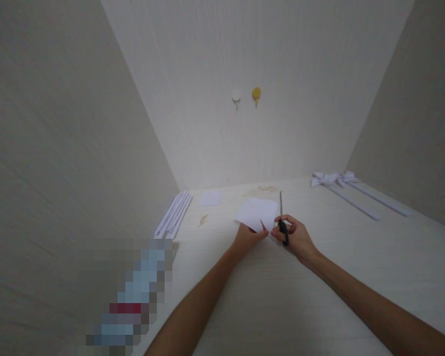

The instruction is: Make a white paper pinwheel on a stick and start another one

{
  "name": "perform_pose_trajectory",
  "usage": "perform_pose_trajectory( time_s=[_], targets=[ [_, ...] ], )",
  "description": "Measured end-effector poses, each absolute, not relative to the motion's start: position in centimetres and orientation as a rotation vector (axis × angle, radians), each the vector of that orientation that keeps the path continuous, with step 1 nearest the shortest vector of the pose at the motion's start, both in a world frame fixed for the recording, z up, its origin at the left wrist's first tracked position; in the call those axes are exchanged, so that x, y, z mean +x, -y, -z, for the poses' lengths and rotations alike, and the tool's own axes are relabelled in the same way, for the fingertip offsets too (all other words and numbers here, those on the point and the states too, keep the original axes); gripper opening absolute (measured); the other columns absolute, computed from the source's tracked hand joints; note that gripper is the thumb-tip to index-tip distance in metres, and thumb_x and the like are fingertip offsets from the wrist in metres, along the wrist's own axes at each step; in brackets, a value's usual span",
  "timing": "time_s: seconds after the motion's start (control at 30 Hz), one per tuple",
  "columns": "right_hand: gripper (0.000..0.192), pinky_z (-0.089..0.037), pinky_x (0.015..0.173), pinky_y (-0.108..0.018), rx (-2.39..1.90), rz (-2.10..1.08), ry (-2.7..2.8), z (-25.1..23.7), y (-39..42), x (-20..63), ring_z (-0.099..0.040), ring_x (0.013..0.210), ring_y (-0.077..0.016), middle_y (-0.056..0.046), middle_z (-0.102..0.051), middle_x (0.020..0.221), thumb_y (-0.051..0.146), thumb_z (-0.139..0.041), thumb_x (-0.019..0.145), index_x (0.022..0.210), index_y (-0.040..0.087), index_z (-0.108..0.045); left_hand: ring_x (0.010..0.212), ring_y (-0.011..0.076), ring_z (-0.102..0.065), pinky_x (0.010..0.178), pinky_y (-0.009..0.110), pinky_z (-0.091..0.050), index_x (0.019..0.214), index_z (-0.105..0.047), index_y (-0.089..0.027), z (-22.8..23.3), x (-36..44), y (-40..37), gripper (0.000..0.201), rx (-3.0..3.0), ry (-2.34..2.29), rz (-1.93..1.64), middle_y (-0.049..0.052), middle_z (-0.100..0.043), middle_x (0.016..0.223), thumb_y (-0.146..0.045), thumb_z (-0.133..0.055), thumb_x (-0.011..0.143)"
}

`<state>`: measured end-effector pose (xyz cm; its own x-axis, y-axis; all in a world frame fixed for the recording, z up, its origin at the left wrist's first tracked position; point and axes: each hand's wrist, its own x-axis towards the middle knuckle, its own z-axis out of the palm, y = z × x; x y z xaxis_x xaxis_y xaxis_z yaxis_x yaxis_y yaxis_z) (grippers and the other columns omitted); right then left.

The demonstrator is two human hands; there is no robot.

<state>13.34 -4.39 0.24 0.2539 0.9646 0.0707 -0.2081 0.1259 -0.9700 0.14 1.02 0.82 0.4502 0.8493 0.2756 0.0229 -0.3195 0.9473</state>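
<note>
A white sheet of paper (pixel 257 210) is gripped at its lower edge by my left hand (pixel 250 236), the thumb lying on top. A narrow slit runs from that edge into the sheet, and skin shows through it. My right hand (pixel 294 235) holds scissors (pixel 283 227) by their black handles, with the blades pointing up and away, just right of the paper. The blades look closed together and apart from the paper. The right fingertips are close to the paper's lower right corner; whether they touch it I cannot tell.
White paper rolls (pixel 173 215) lie at the left, beside a white square of paper (pixel 210 198). Small tan rubber-band-like loops (pixel 203 220) lie nearby. Folded paper with two long strips (pixel 352 200) rests at the right. A white hook (pixel 236 96) and a yellow hook (pixel 256 94) are on the back wall.
</note>
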Motion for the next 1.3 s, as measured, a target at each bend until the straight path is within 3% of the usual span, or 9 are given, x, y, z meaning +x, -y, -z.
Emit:
perform_pose_trajectory(
  time_s=[0.4,0.63,0.9,1.3],
  targets=[
    [0.043,-0.031,0.036,-0.018,-1.117,-1.028,0.958,-0.2,4.4,13.3,-0.044,0.037,-0.0073,0.004,-0.059,0.049,0.025,-0.076,0.043,0.076,0.019,-0.048,0.073,0.0169,-0.057,0.071,0.029,-0.045,0.078,-0.060,-0.013,-1.0,0.7,-0.4,0.020,1.809,-0.731,-1.059,0.005,-0.065,0.080,-0.009,-0.054,0.059],
    [0.044,-0.029,0.034,-0.018,-1.125,-1.029,0.994,-0.3,4.4,13.1,-0.042,0.034,-0.0070,0.005,-0.058,0.048,0.030,-0.076,0.042,0.074,0.020,-0.046,0.085,0.0195,-0.055,0.082,0.031,-0.041,0.090,-0.061,-0.017,-0.9,1.0,0.0,0.031,1.973,-0.670,-1.102,0.005,-0.064,0.090,-0.008,-0.049,0.063],
    [0.041,-0.030,0.035,-0.017,-1.112,-1.032,1.010,-0.1,4.4,13.1,-0.044,0.035,-0.0072,0.005,-0.059,0.048,0.023,-0.074,0.044,0.073,0.020,-0.046,0.084,0.0204,-0.055,0.081,0.030,-0.040,0.085,-0.060,-0.016,-0.4,1.4,-0.1,0.024,2.094,-0.723,-1.086,0.006,-0.062,0.086,-0.011,-0.047,0.066],
    [0.041,-0.033,0.037,-0.019,-1.118,-0.976,0.973,-0.3,4.2,13.2,-0.047,0.041,-0.0083,0.004,-0.058,0.053,0.027,-0.074,0.045,0.076,0.020,-0.049,0.083,0.0192,-0.057,0.077,0.032,-0.042,0.083,-0.060,-0.014,-0.7,1.0,-0.7,0.026,1.531,-0.766,-1.082,0.005,-0.064,0.088,-0.009,-0.055,0.058]
  ],
)
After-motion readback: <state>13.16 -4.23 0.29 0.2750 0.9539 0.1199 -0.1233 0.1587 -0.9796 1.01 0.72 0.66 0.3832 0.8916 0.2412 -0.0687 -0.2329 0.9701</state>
